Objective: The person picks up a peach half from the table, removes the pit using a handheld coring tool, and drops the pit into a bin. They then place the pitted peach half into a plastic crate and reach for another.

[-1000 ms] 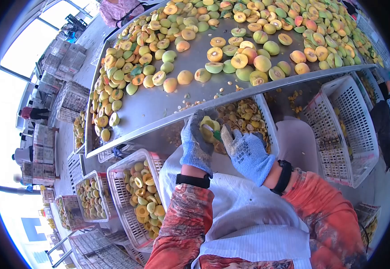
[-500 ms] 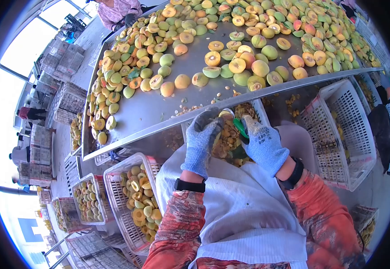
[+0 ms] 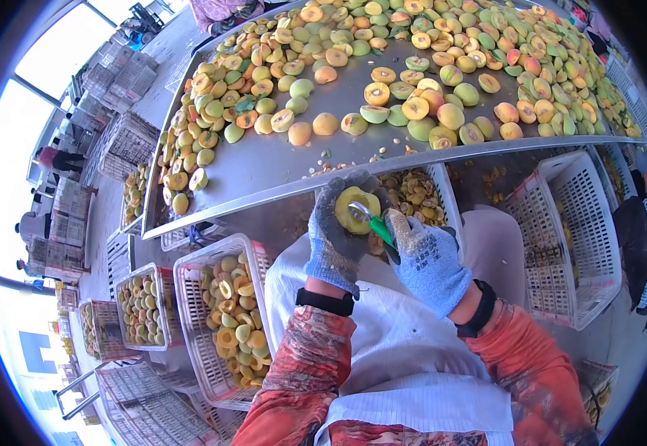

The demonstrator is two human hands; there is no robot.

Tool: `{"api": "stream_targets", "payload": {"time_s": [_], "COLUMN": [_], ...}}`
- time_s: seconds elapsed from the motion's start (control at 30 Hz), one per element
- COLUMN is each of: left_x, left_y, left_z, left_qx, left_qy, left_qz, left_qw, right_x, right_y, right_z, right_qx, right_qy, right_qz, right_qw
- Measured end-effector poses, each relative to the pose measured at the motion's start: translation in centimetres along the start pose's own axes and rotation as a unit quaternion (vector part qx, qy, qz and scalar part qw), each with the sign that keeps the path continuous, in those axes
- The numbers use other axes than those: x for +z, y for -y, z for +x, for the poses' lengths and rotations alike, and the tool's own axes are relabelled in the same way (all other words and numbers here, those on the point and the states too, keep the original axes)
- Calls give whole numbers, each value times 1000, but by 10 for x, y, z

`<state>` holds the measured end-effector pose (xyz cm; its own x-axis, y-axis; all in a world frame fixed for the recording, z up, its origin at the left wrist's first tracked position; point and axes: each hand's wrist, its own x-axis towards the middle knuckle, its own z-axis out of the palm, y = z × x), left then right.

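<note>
My left hand (image 3: 336, 232), in a blue knit glove with a dark grey palm, is closed around a halved yellow-green fruit (image 3: 353, 205), its cut face turned up. My right hand (image 3: 426, 256), gloved alike, grips the green handle of a pitting tool (image 3: 380, 229). The tool's curved metal end touches the cut face of the fruit. Just beyond both hands, below the table edge, a crate (image 3: 450, 201) holds pits and brownish scraps.
A metal table (image 3: 264, 175) ahead carries many whole-looking and halved fruits. Left of my lap, a white crate (image 3: 183, 312) holds fruit halves. Another white crate (image 3: 598, 253) stands at right. A person in pink (image 3: 215, 11) is across the table; stacked crates (image 3: 126, 141) line the far left.
The fruit half has come up into clear view in my left hand, with the tool's metal end now on its cut face. The view has shifted slightly.
</note>
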<state>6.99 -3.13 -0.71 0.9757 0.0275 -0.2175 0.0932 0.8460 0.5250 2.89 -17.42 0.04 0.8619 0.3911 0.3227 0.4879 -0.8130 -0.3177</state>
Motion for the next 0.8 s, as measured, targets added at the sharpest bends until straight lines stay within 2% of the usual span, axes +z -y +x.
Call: {"api": "stream_targets", "payload": {"time_s": [0.03, 0.1, 0.17, 0.23, 0.27, 0.3, 0.33, 0.37, 0.47, 0.5, 0.53, 0.57, 0.6, 0.63, 0.67, 0.7, 0.73, 0.77, 0.8], "left_x": [1, -1, -10, 0, 7, 1, -7, -10, -12, -17, -22, -30, -38, -90, -86, -124, -186, -251, -266], "left_y": [0, -3, -3, -2, -6, -4, -2, -7, -14, -17, -22, -36, -52, -56, -89, -100, -114, -132, -146], "left_z": [-1, -4, -10, -23, -33, -35, -37, -44, -54, -56, -59, -74, -88, -68, -97, -111, -119, -138, -157], "left_qx": [9, -65, -46, 30, 22, 71, 65, 5, -2, -4, -6, 192, 363, 296, 147, 207, 223, 114, 2], "left_qy": [-1, -38, 25, -45, -84, -83, -73, -73, -82, -69, -58, -37, -7, -42, -124, -182, -296, -366, -395], "left_qz": [-2, -69, -60, -17, -46, -10, -28, -27, -61, -68, -73, 227, 498, 350, 106, 166, 390, 617, 660], "left_qw": [1000, 995, 997, 998, 995, 994, 995, 997, 995, 995, 996, 954, 788, 888, 976, 947, 843, 687, 640], "right_x": [-1, -2, -5, -4, -8, -10, -6, -3, -2, -7, -9, -9, -11, -15, -17, -19, -21, -21, -18], "right_y": [3, 11, 19, 30, 37, 42, 45, 47, 48, 49, 51, 53, 53, 48, 38, 29, 21, 13, 0], "right_z": [-1, -6, -11, -17, -19, -20, -23, -25, -24, -20, -19, -18, -16, -14, -13, -11, -10, -10, -12], "right_qx": [-9, -66, -108, -63, -62, -58, -57, -69, -97, 4, 107, 104, 171, 235, 252, 256, 271, 287, 287], "right_qy": [0, -24, -20, -11, 0, 9, 28, 35, 35, 137, 236, 238, 235, 219, 215, 190, 186, 181, 183], "right_qz": [1, -76, -40, 76, 106, 130, 158, 161, 186, 277, 360, 361, 461, 552, 578, 577, 564, 553, 554], "right_qw": [1000, 995, 993, 995, 992, 990, 985, 984, 977, 951, 896, 895, 839, 770, 746, 752, 758, 761, 759]}}
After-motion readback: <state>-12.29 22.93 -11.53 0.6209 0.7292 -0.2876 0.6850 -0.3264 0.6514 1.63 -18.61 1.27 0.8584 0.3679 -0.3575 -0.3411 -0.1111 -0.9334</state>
